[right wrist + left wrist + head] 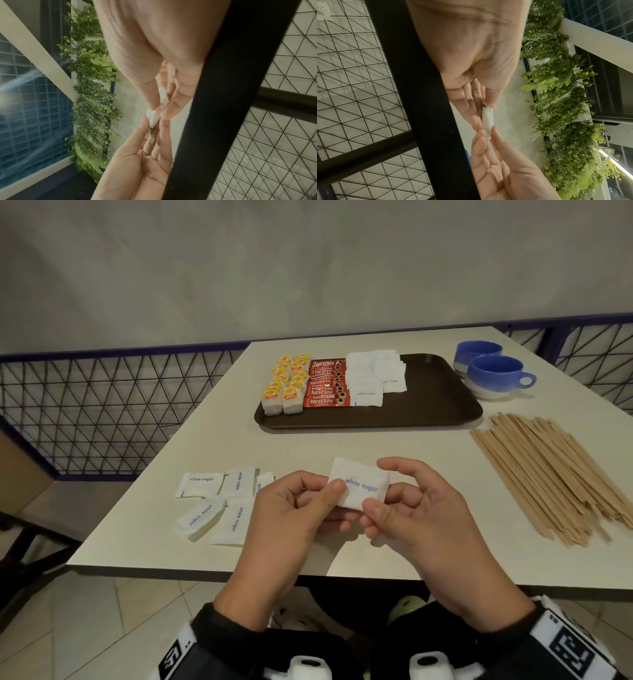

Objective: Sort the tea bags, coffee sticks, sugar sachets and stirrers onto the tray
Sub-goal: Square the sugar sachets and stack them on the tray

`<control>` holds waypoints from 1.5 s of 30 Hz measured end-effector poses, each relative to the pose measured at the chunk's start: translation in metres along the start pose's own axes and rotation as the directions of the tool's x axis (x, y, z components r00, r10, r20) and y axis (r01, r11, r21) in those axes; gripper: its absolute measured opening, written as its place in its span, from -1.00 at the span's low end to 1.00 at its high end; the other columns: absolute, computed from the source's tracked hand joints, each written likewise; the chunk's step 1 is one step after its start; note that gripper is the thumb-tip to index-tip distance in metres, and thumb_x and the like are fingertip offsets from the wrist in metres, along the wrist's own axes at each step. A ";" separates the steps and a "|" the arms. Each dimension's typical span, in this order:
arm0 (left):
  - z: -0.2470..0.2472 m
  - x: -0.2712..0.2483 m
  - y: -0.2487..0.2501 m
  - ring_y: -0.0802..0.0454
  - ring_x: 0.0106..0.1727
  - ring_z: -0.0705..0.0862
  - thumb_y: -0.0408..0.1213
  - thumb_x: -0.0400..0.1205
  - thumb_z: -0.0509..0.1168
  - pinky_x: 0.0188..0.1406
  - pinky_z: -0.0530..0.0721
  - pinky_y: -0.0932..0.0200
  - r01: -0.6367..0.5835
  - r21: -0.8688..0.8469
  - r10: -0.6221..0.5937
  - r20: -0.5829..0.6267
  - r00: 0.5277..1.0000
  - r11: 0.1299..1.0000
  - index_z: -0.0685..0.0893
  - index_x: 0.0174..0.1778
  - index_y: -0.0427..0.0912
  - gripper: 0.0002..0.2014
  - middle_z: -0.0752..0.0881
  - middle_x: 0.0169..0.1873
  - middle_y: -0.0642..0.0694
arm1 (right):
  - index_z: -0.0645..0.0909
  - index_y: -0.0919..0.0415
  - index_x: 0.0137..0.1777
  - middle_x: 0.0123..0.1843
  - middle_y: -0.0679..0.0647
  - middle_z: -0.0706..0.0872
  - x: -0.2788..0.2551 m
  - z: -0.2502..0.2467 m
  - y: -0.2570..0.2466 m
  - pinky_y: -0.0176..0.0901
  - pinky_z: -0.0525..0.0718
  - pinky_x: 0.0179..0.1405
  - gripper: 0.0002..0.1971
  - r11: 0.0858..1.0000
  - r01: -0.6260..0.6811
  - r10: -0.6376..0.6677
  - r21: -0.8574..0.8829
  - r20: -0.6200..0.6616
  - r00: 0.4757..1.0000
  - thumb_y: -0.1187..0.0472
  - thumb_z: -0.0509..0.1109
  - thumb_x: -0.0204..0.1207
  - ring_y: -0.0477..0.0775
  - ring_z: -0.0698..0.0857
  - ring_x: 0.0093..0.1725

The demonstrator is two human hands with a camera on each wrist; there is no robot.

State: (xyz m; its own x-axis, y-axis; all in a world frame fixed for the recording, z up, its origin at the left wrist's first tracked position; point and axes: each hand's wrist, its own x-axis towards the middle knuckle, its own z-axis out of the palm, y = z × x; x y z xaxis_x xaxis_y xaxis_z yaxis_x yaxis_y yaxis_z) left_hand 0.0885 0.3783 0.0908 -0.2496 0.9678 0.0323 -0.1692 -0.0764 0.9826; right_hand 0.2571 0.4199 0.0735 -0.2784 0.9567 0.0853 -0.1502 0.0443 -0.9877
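I've got a white paper sugar sachet printed "white sugar" [359, 485] pinched between both hands, lifted just above the near edge of the pale rectangular table [308, 446]. My left hand [294, 508] has thumb and curled fingers on its left end, my right hand [421, 508] has thumb and fingers curled on its right end, so the long axis runs left to right, with the print facing up at me. In both wrist views the sachet shows edge-on, a thin white sliver clamped between opposing fingertips [494, 134]. The dark brown plastic tray [445, 405] lies straight ahead toward the far edge, and that's the relation that matters: the overlapping row of white sugar sachets [373, 378] sits mid-tray, beyond my fingers and very slightly right, so I judge the right hand nearer for the carry. To its left, touching columns: red coffee sticks [327, 383], then yellow-tagged tea bags [286, 381] at the tray's left end. The tray's right part is bare, open room. Five loose white sachets [219, 505] wait at the near left edge, just beside my left hand. The fan of pale wooden stirrers [555, 474] spreads along the right edge, untouched, and two blue-and-white ceramic cups [493, 371] stand at the far right corner, well off my line.
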 end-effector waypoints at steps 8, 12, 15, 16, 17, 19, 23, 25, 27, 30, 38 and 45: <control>-0.007 0.002 -0.001 -0.15 -0.16 0.88 -0.48 0.73 0.29 -0.20 0.81 0.16 0.029 -0.060 -0.026 0.060 0.998 0.998 0.76 0.22 -0.24 -0.78 0.86 -0.13 -0.42 | 0.61 -0.07 0.40 -0.12 0.18 0.86 0.002 0.000 0.002 0.19 0.74 -0.10 -0.58 1.000 0.012 -0.013 -0.009 -0.057 0.998 0.30 0.51 0.61 0.20 0.83 -0.19; -0.009 0.001 -0.001 -0.20 -0.10 0.88 -0.53 0.76 0.23 -0.09 0.82 0.09 0.030 -0.050 -0.025 0.105 0.994 0.998 0.75 0.28 -0.23 -0.73 0.87 -0.06 -0.39 | 0.64 -0.09 0.40 -0.12 0.15 0.86 0.001 0.001 0.003 0.11 0.72 -0.15 -0.58 0.999 0.026 -0.028 -0.034 -0.061 0.998 0.30 0.51 0.61 0.16 0.80 -0.21; -0.007 0.001 0.000 -0.26 -0.05 0.88 -0.45 0.73 0.30 -0.06 0.84 0.07 0.028 -0.060 -0.022 0.104 0.994 0.998 0.78 0.23 -0.26 -0.78 0.88 -0.02 -0.31 | 0.66 -0.11 0.39 -0.12 0.12 0.84 0.000 0.001 0.004 0.10 0.73 -0.15 -0.57 0.998 0.036 -0.038 -0.044 -0.051 0.998 0.31 0.52 0.59 0.17 0.80 -0.20; -0.006 0.001 0.001 -0.23 -0.04 0.89 -0.40 0.69 0.35 -0.06 0.84 0.10 0.020 -0.049 -0.015 0.099 0.995 0.999 0.78 0.22 -0.27 -0.79 0.89 -0.03 -0.27 | 0.67 -0.12 0.38 -0.11 0.12 0.85 0.000 0.001 0.004 0.11 0.74 -0.14 -0.56 0.998 0.036 -0.039 -0.050 -0.049 0.998 0.31 0.53 0.58 0.18 0.80 -0.18; -0.006 0.001 -0.001 -0.19 -0.05 0.90 -0.37 0.65 0.40 -0.08 0.83 0.14 0.012 -0.033 -0.009 0.093 0.996 0.999 0.78 0.22 -0.27 -0.76 0.89 -0.04 -0.26 | 0.66 -0.12 0.39 -0.10 0.12 0.85 -0.001 0.002 0.004 0.12 0.76 -0.12 -0.55 0.998 0.036 -0.039 -0.060 -0.050 0.998 0.31 0.54 0.58 0.18 0.81 -0.17; -0.005 0.001 -0.003 -0.15 -0.10 0.89 -0.43 0.61 0.44 -0.11 0.82 0.16 0.008 -0.023 -0.006 0.083 0.997 1.000 0.78 0.22 -0.28 -0.75 0.89 -0.07 -0.29 | 0.63 -0.11 0.41 -0.07 0.11 0.86 -0.001 0.002 0.003 0.13 0.79 -0.10 -0.53 0.997 0.036 -0.040 -0.073 -0.055 0.998 0.29 0.55 0.56 0.17 0.82 -0.16; -0.006 0.002 -0.005 -0.16 -0.18 0.86 -0.48 0.64 0.41 -0.12 0.84 0.09 0.011 -0.051 -0.008 0.059 0.998 0.999 0.78 0.23 -0.31 -0.76 0.88 -0.08 -0.34 | 0.61 -0.04 0.46 -0.03 0.10 0.87 0.001 0.001 0.004 0.16 0.79 -0.06 -0.50 0.999 0.012 -0.015 -0.047 -0.064 0.998 0.25 0.57 0.54 0.17 0.83 -0.15; -0.007 0.002 -0.004 -0.15 -0.16 0.88 -0.49 0.65 0.39 -0.14 0.83 0.14 0.016 -0.066 -0.012 0.057 0.998 0.998 0.77 0.24 -0.32 -0.75 0.88 -0.07 -0.33 | 0.67 0.03 0.42 -0.09 0.14 0.87 0.002 0.001 0.005 0.17 0.76 -0.08 -0.58 0.999 -0.002 0.000 -0.035 -0.057 0.998 0.25 0.55 0.58 0.18 0.81 -0.18; -0.007 0.002 -0.003 -0.15 -0.15 0.88 -0.50 0.66 0.38 -0.18 0.82 0.18 0.024 -0.075 -0.019 0.061 0.998 0.997 0.77 0.25 -0.32 -0.75 0.88 -0.06 -0.33 | 0.78 0.09 0.26 -0.18 0.21 0.85 0.004 0.000 0.007 0.17 0.72 -0.10 -0.75 1.000 0.000 -0.001 -0.028 -0.040 0.999 0.24 0.52 0.61 0.17 0.78 -0.23; -0.007 0.001 -0.003 -0.18 -0.11 0.87 -0.50 0.67 0.38 -0.17 0.81 0.19 0.027 -0.074 -0.021 0.073 0.997 0.997 0.78 0.25 -0.32 -0.76 0.88 -0.06 -0.35 | 0.84 0.12 0.12 -0.24 0.24 0.84 0.003 -0.002 0.009 0.18 0.70 -0.13 -0.87 0.999 0.004 -0.006 -0.037 -0.037 0.999 0.21 0.51 0.62 0.17 0.77 -0.26; -0.005 0.000 -0.003 -0.16 -0.08 0.89 -0.51 0.69 0.35 -0.16 0.82 0.18 0.020 -0.048 -0.016 0.076 0.997 0.999 0.79 0.22 -0.33 -0.78 0.89 -0.06 -0.30 | 0.84 0.11 0.10 -0.23 0.22 0.84 0.002 -0.002 0.009 0.16 0.71 -0.15 -0.87 0.999 0.025 -0.027 -0.039 -0.053 0.998 0.25 0.50 0.63 0.16 0.78 -0.25; -0.003 -0.004 -0.001 -0.16 -0.19 0.86 -0.51 0.69 0.35 -0.20 0.82 0.17 -0.015 0.000 0.015 0.102 0.995 1.000 0.82 0.15 -0.29 -0.80 0.89 -0.12 -0.30 | 0.79 0.12 0.14 -0.19 0.17 0.87 0.001 0.004 0.007 0.15 0.77 -0.18 -0.85 0.997 0.030 -0.037 -0.067 -0.106 0.994 0.15 0.51 0.61 0.18 0.80 -0.27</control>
State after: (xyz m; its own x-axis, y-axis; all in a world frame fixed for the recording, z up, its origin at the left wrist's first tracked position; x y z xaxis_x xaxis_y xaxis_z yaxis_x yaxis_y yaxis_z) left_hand 0.0871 0.3741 0.0894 -0.1541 0.9859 0.0657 -0.1656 -0.0913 0.9820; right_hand 0.2524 0.4203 0.0675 -0.1702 0.9796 0.1069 -0.0947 0.0917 -0.9913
